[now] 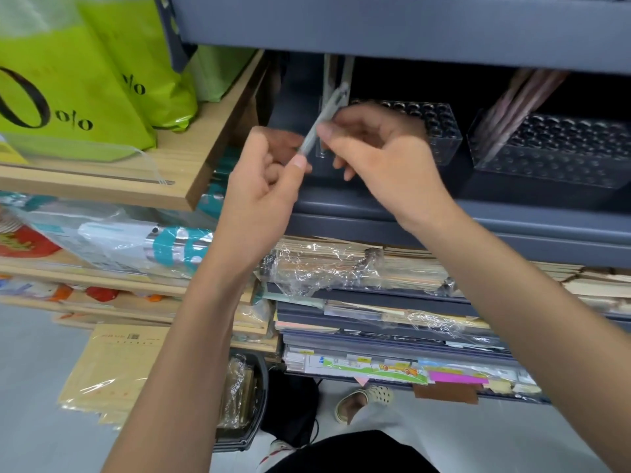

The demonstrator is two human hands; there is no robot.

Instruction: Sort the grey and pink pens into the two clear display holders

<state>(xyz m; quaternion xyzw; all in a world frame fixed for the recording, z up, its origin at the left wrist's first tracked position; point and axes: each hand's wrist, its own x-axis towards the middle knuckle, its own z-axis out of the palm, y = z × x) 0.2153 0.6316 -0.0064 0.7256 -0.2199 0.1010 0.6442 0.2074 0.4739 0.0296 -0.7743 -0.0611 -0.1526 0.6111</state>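
Both hands pinch one grey pen (321, 126): left hand (269, 186) at its lower end, right hand (379, 155) mid-barrel, before the left clear holder (440, 131).

Grey metal shelving (409, 32) stands at right, its lower tiers stacked with film-wrapped paper goods (341, 268). Light wooden shelves (191, 165) stand at left, the top one bearing lime-green bags (68, 80). Pale grey floor (30, 387) lies below, with wrapped kraft envelopes (112, 363) at the wooden shelves' foot.
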